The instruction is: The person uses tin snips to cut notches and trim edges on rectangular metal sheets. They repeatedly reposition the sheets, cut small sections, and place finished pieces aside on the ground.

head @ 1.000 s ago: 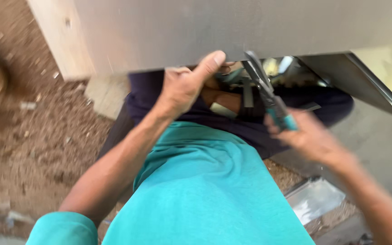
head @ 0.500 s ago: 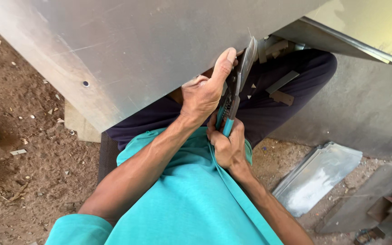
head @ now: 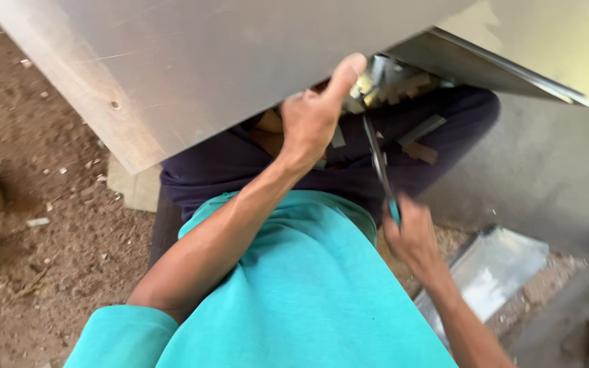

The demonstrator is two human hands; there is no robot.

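Observation:
A large grey sheet of metal (head: 240,61) lies across my lap and fills the top of the view. My left hand (head: 315,116) grips its near edge, thumb pressed up on the surface. My right hand (head: 410,235) holds metal snips (head: 378,163) by their teal handles. The dark blades point up toward the sheet's edge, beside the left thumb. Dark trousers (head: 240,170) and a teal shirt (head: 294,286) show beneath.
Brown dirt ground (head: 35,204) with small scraps spreads on the left. A pale block (head: 134,187) sits under the sheet's corner. A shiny cut metal piece (head: 492,269) lies on the ground at right. More grey sheet (head: 553,170) stands behind it.
My right hand has pulled the snips down and to the right, away from the left hand. The sheet has shifted in view and the left thumb stays on its edge.

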